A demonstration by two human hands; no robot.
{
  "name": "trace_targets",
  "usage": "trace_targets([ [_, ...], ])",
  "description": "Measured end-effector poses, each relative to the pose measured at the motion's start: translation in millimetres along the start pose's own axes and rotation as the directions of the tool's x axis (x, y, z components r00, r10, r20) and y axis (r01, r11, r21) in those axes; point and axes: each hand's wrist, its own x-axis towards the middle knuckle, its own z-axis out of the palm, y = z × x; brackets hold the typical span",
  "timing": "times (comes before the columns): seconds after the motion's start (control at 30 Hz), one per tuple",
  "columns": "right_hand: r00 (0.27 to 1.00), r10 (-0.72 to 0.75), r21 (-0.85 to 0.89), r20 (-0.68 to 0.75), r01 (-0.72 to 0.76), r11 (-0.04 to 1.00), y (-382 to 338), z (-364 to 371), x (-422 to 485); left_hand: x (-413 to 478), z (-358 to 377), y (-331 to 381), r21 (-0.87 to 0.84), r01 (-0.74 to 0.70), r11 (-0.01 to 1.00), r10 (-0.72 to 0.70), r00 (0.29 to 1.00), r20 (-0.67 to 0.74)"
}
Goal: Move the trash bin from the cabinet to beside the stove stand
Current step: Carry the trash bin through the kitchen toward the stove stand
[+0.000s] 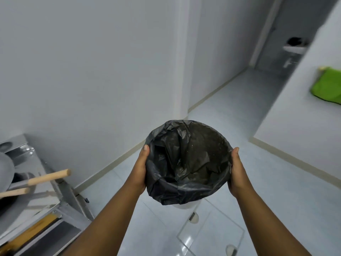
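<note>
A round white trash bin (188,163) lined with a black plastic bag hangs in the air above the tiled floor, in the centre of the view. My left hand (139,170) grips its left rim and my right hand (237,172) grips its right rim. Only a sliver of the bin's white body shows below the bag. The bag looks empty inside. The metal stove stand (60,198) stands at the lower left, a short way left of the bin.
Pans with wooden handles (49,177) lie on the stove stand. A white wall runs behind it. A corridor leads back right to a sink (295,48). A green cloth (327,85) sits on a white surface at right. Glossy floor tiles (208,230) lie below.
</note>
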Motion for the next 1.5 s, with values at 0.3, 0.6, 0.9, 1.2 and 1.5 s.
trace_targets([
  [0.3, 0.952, 0.02, -0.068, 0.305, 0.001, 0.998, -14, 74, 145, 58, -46, 25, -0.001, -0.113, 0.994, 0.106, 0.94, -0.324],
  [0.6, 0.868, 0.083, -0.19, 0.49, 0.013, 0.982, 10, 191, 257, 131, -145, 42, -0.121, -0.124, 0.985, 0.045, 0.855, -0.517],
  [0.9, 0.768, 0.306, -0.346, 0.563, -0.117, 0.931, 55, 272, 344, 175, -216, 28, -0.048, -0.037, 0.998, -0.003, 0.763, -0.647],
  [1.2, 0.643, 0.537, -0.547, 0.546, -0.212, 0.81, 214, 318, 434, 224, -305, -106, -0.202, 0.102, 0.974, -0.219, 0.647, -0.73],
  [1.5, 0.538, 0.771, -0.7, 0.339, -0.404, 0.589, 437, 323, 511, 285, -408, -288, -0.408, 0.263, 0.874, -0.484, 0.542, -0.687],
])
